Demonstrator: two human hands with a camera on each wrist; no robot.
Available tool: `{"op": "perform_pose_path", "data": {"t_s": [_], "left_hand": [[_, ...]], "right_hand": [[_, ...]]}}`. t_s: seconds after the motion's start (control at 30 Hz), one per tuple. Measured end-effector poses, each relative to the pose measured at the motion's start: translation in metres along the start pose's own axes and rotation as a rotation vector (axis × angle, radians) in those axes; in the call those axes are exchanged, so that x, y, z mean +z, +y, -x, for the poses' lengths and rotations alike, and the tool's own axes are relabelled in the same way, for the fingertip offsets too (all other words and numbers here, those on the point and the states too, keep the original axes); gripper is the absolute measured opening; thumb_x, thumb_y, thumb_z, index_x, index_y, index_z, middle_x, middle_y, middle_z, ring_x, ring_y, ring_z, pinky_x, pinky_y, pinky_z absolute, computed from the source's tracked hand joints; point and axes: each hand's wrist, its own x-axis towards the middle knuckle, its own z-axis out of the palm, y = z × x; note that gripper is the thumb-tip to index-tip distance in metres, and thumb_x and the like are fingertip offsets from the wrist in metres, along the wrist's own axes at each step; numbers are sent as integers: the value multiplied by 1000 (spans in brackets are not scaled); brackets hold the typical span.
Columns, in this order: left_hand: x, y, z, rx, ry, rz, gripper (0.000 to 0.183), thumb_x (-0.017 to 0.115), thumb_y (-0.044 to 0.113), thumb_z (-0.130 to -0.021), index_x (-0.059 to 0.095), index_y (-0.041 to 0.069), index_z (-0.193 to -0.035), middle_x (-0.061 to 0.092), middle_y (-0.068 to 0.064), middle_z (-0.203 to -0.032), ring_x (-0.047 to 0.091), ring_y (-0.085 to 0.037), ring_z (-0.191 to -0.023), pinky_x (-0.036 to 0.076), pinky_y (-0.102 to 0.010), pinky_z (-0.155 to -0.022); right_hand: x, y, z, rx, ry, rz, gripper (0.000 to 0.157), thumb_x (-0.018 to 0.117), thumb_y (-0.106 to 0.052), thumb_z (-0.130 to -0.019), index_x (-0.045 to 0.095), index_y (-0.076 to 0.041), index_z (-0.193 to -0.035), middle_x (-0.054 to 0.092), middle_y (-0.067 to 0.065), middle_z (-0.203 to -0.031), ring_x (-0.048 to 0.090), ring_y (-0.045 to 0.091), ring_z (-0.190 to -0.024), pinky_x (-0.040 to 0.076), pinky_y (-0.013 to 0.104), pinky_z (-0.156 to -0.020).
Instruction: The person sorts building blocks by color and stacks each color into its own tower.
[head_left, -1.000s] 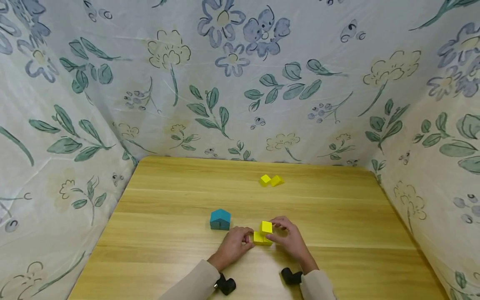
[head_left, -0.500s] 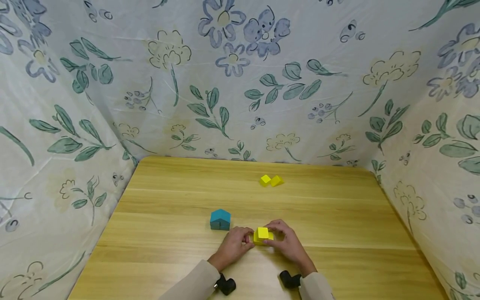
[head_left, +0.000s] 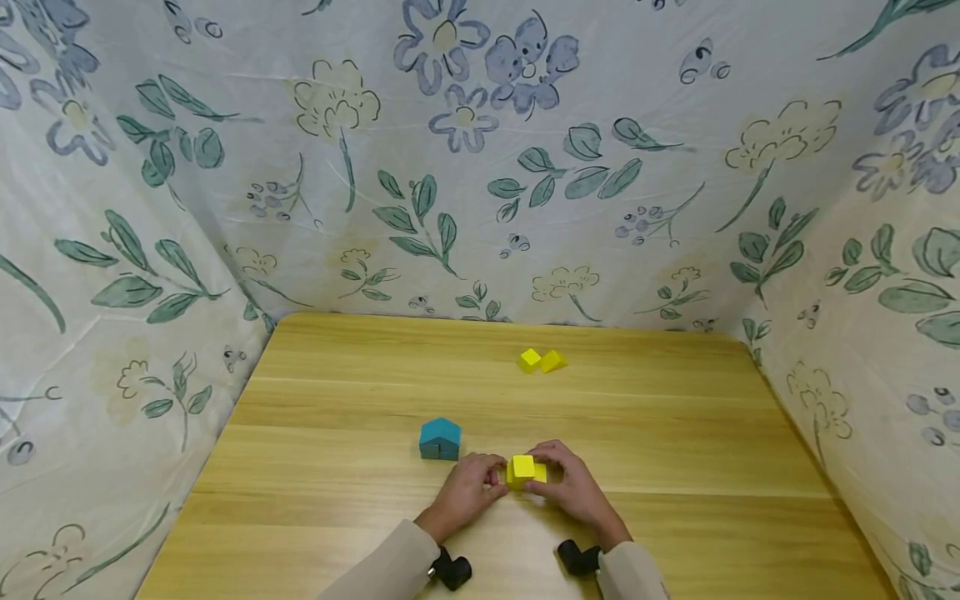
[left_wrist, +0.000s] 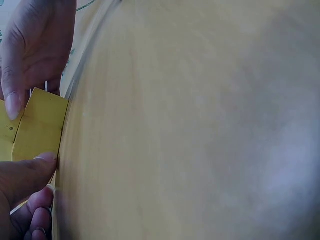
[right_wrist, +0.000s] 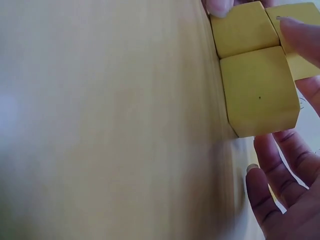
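Note:
My left hand [head_left: 467, 492] pinches the left one of two yellow blocks standing side by side; in the left wrist view its thumb lies on that lower left block [left_wrist: 35, 142]. The lower right block [right_wrist: 260, 92] sits flush against it. A yellow cube [head_left: 523, 467] is on top of the left block, gripped between the thumb and fingers of my right hand [head_left: 576, 492]. That right thumb [right_wrist: 302, 40] lies across the upper cube's face in the right wrist view. The lower blocks are partly hidden in the head view.
A small blue block house [head_left: 440, 440] with a pointed roof stands left of the stack. Farther back on the wooden table [head_left: 360, 375] lie a yellow cube [head_left: 530, 360] and a yellow triangular block [head_left: 553, 361]. Floral cloth [head_left: 465, 208] encloses the table's back and sides.
My right hand has brought the upper cube left and slightly toward me, from over the seam onto the left block. My left hand has stayed put.

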Motion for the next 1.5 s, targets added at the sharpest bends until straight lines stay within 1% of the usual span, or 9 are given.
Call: {"op": "perform_pose_path", "data": {"t_s": [0.1,0.2,0.43,0.5,0.63,0.77,0.97,1.2,1.5], "left_hand": [[1,-1,0,11,7,-3,33,70,25,-79,62,9,-107,50,14,-69,43,-2,-69,37,-21,-66],[2,-2,0,18,12,-4,33,70,25,-79,62,9,-107,50,14,-69,43,-2,-69,37,-21,-67],[1,-2,0,19,10,-5,32,70,25,-80,62,10,-107,50,14,-70,42,-3,-70,37,-23,-69],[1,-2,-1,21,9,-4,32,70,25,-80,62,10,-107,50,14,-69,42,-3,-70,37,-23,-69],[1,-2,-1,11,1,-7,32,70,25,-80,62,10,-107,49,15,-69,43,-3,-70,37,-23,-69],[1,-2,-1,-5,-8,2,33,70,26,-80,62,10,-108,49,15,-69,43,-2,-70,37,-22,-68],[0,-2,-1,-3,-8,2,33,70,25,-79,62,10,-108,49,15,-69,42,-3,-70,36,-22,-68],[0,-1,-1,6,-7,-1,33,70,26,-80,62,10,-108,49,15,-69,42,-3,-69,37,-22,-67],[0,-2,-1,16,0,0,32,70,25,-79,63,10,-106,49,15,-68,42,-3,-69,36,-22,-67]], "right_hand": [[2,8,-2,-28,10,20,32,77,-20,-71,64,-15,-101,55,0,-105,50,17,-99,41,35,-87],[3,7,-2,-45,14,40,32,77,-20,-71,64,-15,-100,55,0,-104,51,16,-97,42,31,-85],[-1,-21,1,-41,-18,21,31,76,-8,-71,64,-6,-99,55,8,-103,51,26,-96,42,36,-82],[-1,-18,0,-39,-23,36,30,76,-9,-72,64,-7,-100,54,7,-104,51,25,-97,42,36,-83],[3,-1,-3,-46,-18,67,30,76,-16,-72,64,-12,-99,54,3,-104,51,20,-96,43,32,-82],[5,9,-4,-38,-15,57,30,77,-22,-71,65,-17,-98,54,-2,-103,51,17,-95,43,27,-81],[5,8,-4,-16,-14,37,31,79,-23,-69,65,-20,-96,54,-6,-101,51,16,-96,42,28,-83],[5,10,-4,-25,-21,37,31,78,-24,-70,64,-20,-98,54,-5,-102,51,16,-95,42,27,-82],[5,10,-3,-10,-18,13,32,79,-23,-69,65,-20,-98,54,-5,-102,51,15,-95,42,27,-82]]}}
